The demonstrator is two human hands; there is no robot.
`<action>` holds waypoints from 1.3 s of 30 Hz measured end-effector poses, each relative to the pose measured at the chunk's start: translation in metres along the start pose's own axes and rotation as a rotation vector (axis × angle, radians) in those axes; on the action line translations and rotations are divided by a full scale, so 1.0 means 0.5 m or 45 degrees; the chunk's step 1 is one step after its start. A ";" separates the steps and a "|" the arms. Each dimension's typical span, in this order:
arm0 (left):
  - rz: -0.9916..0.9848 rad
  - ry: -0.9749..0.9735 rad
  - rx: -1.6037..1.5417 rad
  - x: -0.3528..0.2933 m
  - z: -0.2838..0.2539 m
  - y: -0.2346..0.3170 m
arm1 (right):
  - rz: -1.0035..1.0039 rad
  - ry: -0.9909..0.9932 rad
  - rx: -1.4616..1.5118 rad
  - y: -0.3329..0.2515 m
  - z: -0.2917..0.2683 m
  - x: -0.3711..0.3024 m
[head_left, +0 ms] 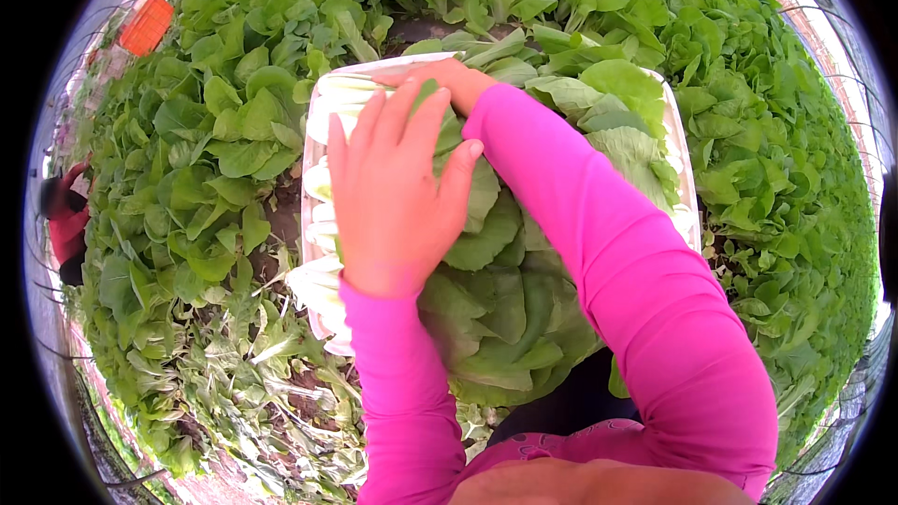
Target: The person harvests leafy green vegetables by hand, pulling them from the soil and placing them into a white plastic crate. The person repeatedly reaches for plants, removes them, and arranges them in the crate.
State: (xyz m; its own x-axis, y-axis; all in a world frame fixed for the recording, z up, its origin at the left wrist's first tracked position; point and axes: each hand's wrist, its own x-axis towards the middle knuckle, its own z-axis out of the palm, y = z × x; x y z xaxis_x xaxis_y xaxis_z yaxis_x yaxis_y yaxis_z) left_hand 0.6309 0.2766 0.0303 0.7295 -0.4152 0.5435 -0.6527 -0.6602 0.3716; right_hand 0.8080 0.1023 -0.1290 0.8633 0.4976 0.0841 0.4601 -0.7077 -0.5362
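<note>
A white crate (685, 164) in front of me is packed with leafy greens (500, 309). White stalks (323, 224) line its left side and leaves fill the middle and right. My left hand (398, 182) lies over the left part, palm down, fingers spread and pointing away from me. It presses on the greens and grips nothing that shows. My right arm crosses from the right, and my right hand (449, 82) rests on the greens at the crate's far left. Its fingers are partly hidden behind my left fingertips, so its grip cannot be made out.
Dense rows of growing greens (776, 159) surround the crate at both sides and behind. Cut, wilted leaves (271, 383) litter the ground at the near left. An orange crate (147, 25) stands far left. Another person in red (67, 224) is at the left edge.
</note>
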 end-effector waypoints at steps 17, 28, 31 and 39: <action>-0.473 -0.035 -0.136 0.070 -0.029 -0.316 | 0.253 -0.087 -0.088 -0.080 0.018 0.033; -0.710 -0.206 0.134 0.025 0.191 -0.424 | 0.307 -0.063 -0.165 -0.041 0.012 0.037; -0.733 -0.192 0.310 -0.003 0.165 -0.439 | 0.249 -0.068 -0.674 -0.161 -0.035 0.032; -0.355 0.130 0.374 0.010 0.204 -0.481 | 0.144 -0.203 -0.459 -0.319 -0.111 0.024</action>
State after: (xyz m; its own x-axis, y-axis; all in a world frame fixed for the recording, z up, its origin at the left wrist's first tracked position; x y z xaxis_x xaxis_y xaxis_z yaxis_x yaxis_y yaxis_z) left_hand 0.8125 0.3695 -0.1333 0.8366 -0.1409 0.5294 -0.3361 -0.8952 0.2928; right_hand 0.7564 0.1933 0.0039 0.8829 0.4577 -0.1049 0.4315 -0.8789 -0.2035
